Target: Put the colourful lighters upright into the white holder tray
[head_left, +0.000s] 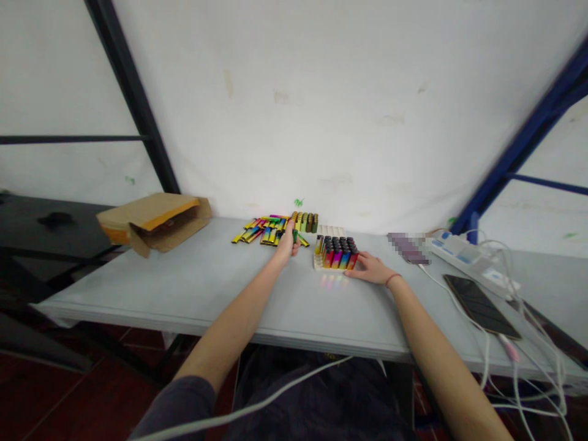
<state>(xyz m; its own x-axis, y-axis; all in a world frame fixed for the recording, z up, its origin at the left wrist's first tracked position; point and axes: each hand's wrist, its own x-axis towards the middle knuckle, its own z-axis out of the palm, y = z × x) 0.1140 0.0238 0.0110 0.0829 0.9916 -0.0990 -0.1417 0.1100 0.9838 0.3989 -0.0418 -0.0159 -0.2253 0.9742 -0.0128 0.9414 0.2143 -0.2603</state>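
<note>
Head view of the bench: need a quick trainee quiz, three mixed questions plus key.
1. Which of these is the right hand at?
A) The phone
B) The nearer tray
C) The power strip

2. True or false: the cardboard box sits to the left of the loose lighters.

3. Fill in: most of the lighters standing in the nearer tray have ____ tops.

Key:
1. B
2. True
3. Black
</note>
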